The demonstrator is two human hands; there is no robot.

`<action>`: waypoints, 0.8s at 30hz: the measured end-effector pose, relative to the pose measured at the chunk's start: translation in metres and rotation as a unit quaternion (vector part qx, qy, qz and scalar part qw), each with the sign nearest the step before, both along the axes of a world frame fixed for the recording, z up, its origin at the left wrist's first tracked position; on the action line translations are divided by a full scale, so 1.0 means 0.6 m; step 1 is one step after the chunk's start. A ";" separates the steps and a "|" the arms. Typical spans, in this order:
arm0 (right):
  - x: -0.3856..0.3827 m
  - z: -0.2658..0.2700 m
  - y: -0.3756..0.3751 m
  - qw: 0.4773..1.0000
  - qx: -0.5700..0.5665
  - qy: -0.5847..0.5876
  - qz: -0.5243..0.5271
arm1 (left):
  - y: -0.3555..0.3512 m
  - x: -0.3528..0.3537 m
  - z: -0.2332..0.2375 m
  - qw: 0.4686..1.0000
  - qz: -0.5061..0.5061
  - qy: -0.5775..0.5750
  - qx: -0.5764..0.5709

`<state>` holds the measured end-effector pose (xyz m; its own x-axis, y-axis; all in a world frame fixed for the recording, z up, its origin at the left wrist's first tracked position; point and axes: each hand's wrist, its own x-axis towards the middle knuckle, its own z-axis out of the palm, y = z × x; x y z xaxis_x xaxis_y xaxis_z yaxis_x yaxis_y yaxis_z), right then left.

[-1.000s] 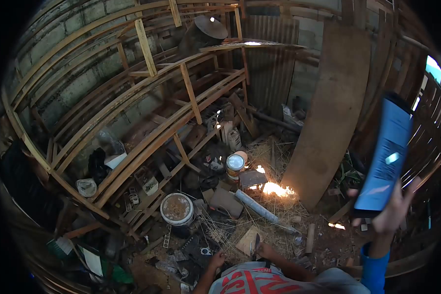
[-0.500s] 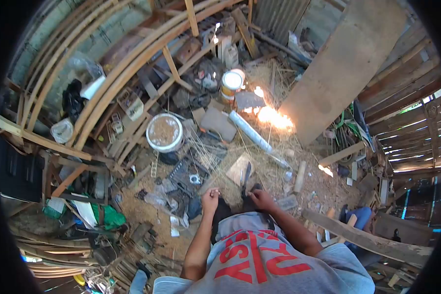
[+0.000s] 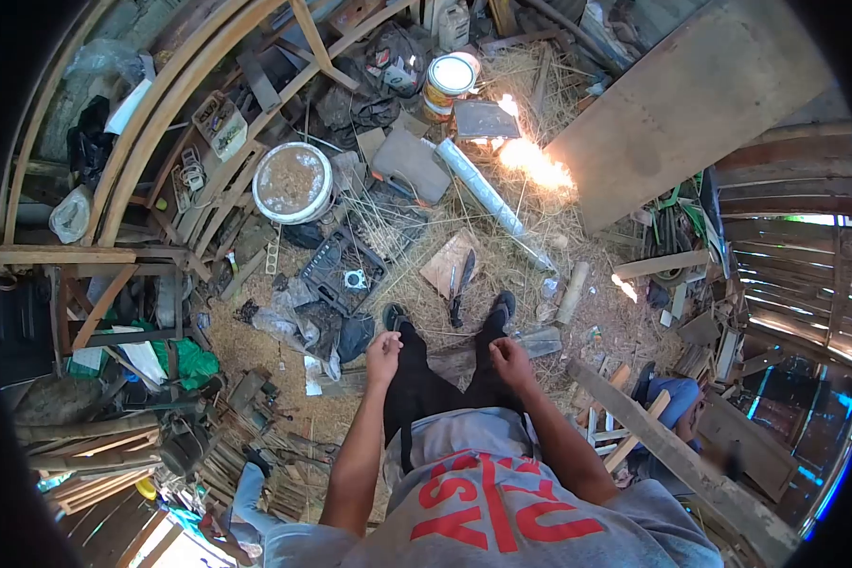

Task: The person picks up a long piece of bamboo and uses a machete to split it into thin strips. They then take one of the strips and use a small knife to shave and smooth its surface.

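My left hand (image 3: 384,358) hangs over my left thigh with its fingers curled in, and nothing shows in it. Over my right thigh is my right hand (image 3: 508,363), also curled, with no object visible between its fingers. Neither hand touches anything that I can make out. Beyond my feet, a dark blade with a black handle (image 3: 457,310) lies partly across a square wooden piece (image 3: 442,269) on the straw. An open black tool case (image 3: 336,275) lies to the left of it. A silvery roll (image 3: 483,192) rests farther forward.
A white bucket (image 3: 327,194) stands front left, a paint tin (image 3: 435,97) farther ahead. A large board (image 3: 691,114) leans at the right. One person's blue-clad leg (image 3: 670,399) shows at lower right, another's (image 3: 248,492) at lower left. A beam (image 3: 672,452) juts in near my right arm.
The view has shifted, showing my feet and more floor near me. My left hand has drawn slightly left, and both hands now appear clear of the blade's handle.
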<state>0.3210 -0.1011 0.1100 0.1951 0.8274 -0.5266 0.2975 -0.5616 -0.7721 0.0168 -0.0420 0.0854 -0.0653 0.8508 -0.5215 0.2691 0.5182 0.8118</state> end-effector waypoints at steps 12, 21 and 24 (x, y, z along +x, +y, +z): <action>0.146 -0.262 0.026 0.990 0.050 0.049 0.119 | 0.014 0.135 -0.144 1.000 0.007 0.009 0.004; 0.136 -0.390 -0.017 0.995 -0.085 0.041 0.025 | 0.052 0.150 -0.259 0.998 -0.037 0.008 -0.048; 0.103 -0.420 -0.011 0.994 -0.083 0.061 0.036 | 0.062 0.143 -0.286 0.998 -0.047 -0.008 -0.050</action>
<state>0.3830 -0.1075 -0.1418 0.0649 0.7363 -0.6735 0.2515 -0.6652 -0.7030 0.1024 -0.0047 -0.0862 0.0222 0.7960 -0.6049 0.3072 0.5703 0.7618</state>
